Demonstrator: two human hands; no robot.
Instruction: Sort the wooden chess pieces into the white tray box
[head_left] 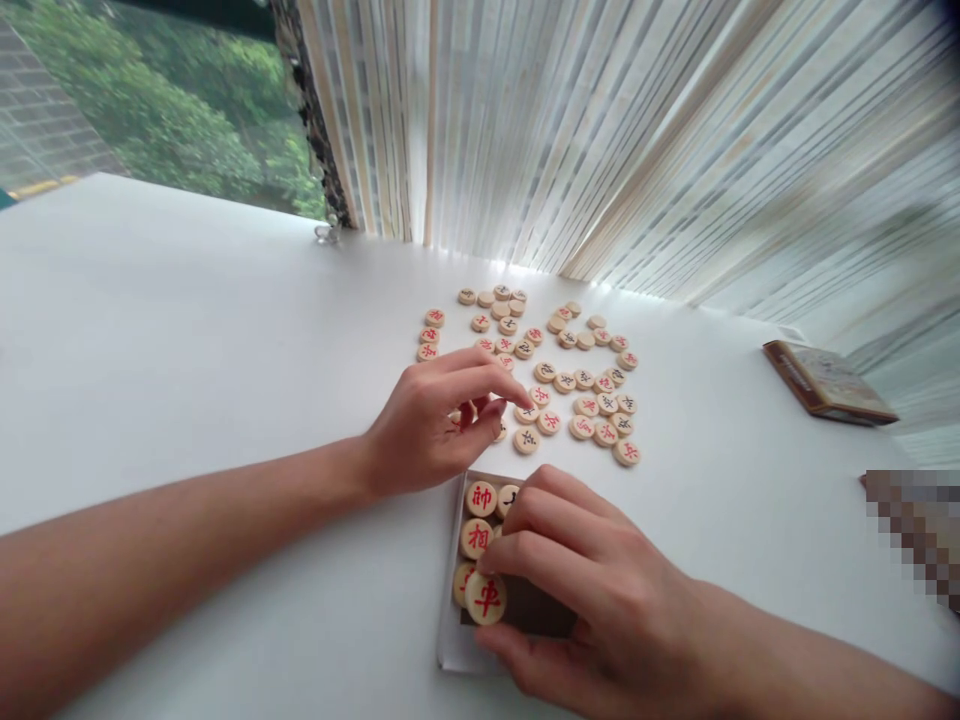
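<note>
My right hand (pixel 600 570) pinches a round wooden Chinese chess piece (pixel 486 598) with a red character between thumb and fingers. It is over a shallow white box (pixel 451 640) with a dark inside. In the box's left part lie several pieces, among them a red-marked Chinese chess piece (pixel 477 538); my right hand hides part of the box. My left hand (pixel 442 415) hovers low over the loose pieces, thumb and index finger apart. Its index fingertip seems to touch a dark-marked Chinese chess piece (pixel 527 412). Some pieces are hidden under the left hand.
Many loose Chinese chess pieces (pixel 585 380), marked red or black, are scattered beyond the box on the white table (pixel 225 300). A brown box (pixel 832 385) lies at the right, near a pixelated object (pixel 915 540). Striped curtains (pixel 510 130) and a window border the table.
</note>
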